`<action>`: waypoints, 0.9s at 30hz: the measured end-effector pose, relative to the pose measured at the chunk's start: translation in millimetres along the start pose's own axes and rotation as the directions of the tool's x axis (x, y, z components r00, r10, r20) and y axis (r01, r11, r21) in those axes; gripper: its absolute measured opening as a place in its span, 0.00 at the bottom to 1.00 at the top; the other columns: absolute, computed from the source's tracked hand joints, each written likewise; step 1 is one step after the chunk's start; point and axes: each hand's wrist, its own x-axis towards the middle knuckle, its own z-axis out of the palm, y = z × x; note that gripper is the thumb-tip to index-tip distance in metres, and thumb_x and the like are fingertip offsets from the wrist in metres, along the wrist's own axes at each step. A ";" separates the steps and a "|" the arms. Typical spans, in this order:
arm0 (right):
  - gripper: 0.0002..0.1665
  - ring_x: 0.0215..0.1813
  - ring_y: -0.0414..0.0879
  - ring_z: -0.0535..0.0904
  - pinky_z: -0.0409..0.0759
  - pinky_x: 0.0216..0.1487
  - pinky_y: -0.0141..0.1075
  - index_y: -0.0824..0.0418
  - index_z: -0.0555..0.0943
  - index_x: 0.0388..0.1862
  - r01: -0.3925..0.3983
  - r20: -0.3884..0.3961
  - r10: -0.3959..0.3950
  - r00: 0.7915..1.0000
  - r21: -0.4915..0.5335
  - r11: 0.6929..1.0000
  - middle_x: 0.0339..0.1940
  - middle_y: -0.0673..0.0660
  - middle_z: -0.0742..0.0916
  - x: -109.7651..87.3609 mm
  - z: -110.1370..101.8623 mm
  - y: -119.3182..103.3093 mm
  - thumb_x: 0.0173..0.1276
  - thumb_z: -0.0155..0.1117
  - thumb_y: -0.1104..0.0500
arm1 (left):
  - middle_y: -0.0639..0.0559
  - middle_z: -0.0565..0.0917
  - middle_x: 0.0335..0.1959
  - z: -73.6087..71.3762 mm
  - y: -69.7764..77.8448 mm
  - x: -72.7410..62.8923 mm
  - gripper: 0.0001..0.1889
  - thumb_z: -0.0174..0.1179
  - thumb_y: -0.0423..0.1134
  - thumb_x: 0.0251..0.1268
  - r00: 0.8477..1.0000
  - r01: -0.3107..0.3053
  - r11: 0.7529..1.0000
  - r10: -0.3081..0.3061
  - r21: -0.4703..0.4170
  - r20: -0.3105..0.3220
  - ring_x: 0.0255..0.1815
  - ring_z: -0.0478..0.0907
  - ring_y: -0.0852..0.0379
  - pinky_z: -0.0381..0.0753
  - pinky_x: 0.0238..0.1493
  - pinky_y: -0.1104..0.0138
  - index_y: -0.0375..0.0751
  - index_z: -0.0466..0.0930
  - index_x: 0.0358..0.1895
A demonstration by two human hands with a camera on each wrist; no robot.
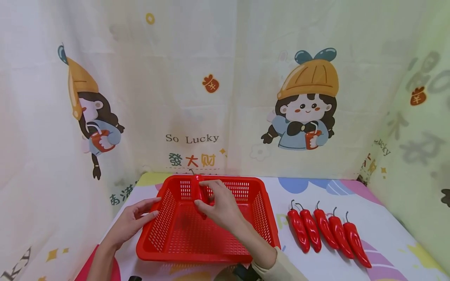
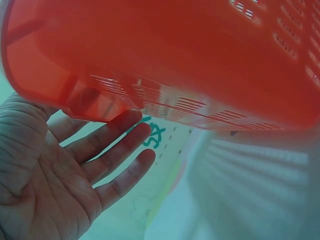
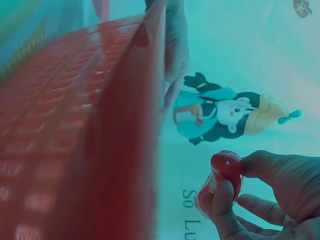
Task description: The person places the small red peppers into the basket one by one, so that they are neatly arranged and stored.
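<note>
My right hand (image 1: 225, 205) pinches a glossy red chili pepper (image 1: 197, 192) between thumb and fingers, stem pointing up, over the inside of a red plastic basket (image 1: 197, 257). In the right wrist view the rounded end of the chili pepper (image 3: 227, 164) shows between thumb and fingertips, the rest partly covered by fingers. At the basket's left rim is my left hand (image 1: 128, 220), with thumb and index fingertips right at the edge. The left wrist view has its fingers (image 2: 117, 180) extended and spread beside the basket's outer wall, holding nothing there.
Several red chili peppers (image 1: 327, 230) lie in a slanted row on the patterned tablecloth (image 1: 277, 269), right of the basket. Behind and at both sides hangs a pale printed curtain (image 1: 242, 117). A red rounded shape (image 1: 112, 269) sits by the left forearm.
</note>
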 end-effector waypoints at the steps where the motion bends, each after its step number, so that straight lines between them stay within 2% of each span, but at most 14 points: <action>1: 0.28 0.38 0.44 0.83 0.82 0.38 0.29 0.59 0.79 0.64 0.001 0.005 -0.001 1.000 -0.002 1.000 0.54 0.54 0.82 1.1 1.4 -0.3 0.66 0.75 0.57 | 0.35 0.74 0.70 0.1 -0.1 0.0 0.34 0.65 0.46 0.71 1.000 0.005 1.000 -0.005 -0.004 0.001 0.59 0.81 0.46 0.88 0.48 0.59 0.41 0.67 0.76; 7: 0.26 0.34 0.41 0.81 0.81 0.35 0.28 0.59 0.80 0.61 -0.028 0.035 0.027 0.999 0.020 0.999 0.52 0.55 0.82 7.5 11.3 -0.7 0.65 0.75 0.58 | 0.34 0.73 0.71 0.0 -1.3 0.5 0.34 0.65 0.46 0.71 1.000 0.020 1.000 -0.020 -0.016 0.005 0.58 0.81 0.46 0.88 0.48 0.58 0.41 0.66 0.77; 13: 0.25 0.33 0.40 0.79 0.81 0.32 0.28 0.60 0.80 0.60 -0.098 0.068 0.093 0.993 0.073 0.993 0.54 0.55 0.83 11.0 22.3 -1.9 0.65 0.75 0.57 | 0.35 0.74 0.70 -0.9 -2.2 1.9 0.34 0.65 0.46 0.71 1.000 0.012 1.000 -0.012 0.005 0.001 0.59 0.81 0.46 0.88 0.48 0.58 0.41 0.67 0.76; 22: 0.25 0.30 0.38 0.78 0.82 0.29 0.29 0.62 0.78 0.60 -0.158 0.058 0.150 0.987 0.170 0.973 0.55 0.57 0.83 12.6 39.8 2.6 0.67 0.73 0.59 | 0.35 0.74 0.70 -1.2 1.5 1.2 0.34 0.65 0.47 0.71 1.000 -0.009 0.999 0.009 0.033 0.003 0.60 0.80 0.44 0.88 0.47 0.59 0.42 0.67 0.76; 27: 0.25 0.28 0.38 0.78 0.82 0.28 0.30 0.62 0.78 0.60 -0.228 0.069 0.218 0.974 0.218 0.949 0.53 0.56 0.83 12.5 47.7 5.8 0.67 0.73 0.59 | 0.33 0.74 0.70 -3.0 2.2 1.1 0.32 0.64 0.45 0.73 0.999 -0.042 0.999 0.041 0.026 0.015 0.60 0.80 0.44 0.88 0.47 0.61 0.40 0.67 0.76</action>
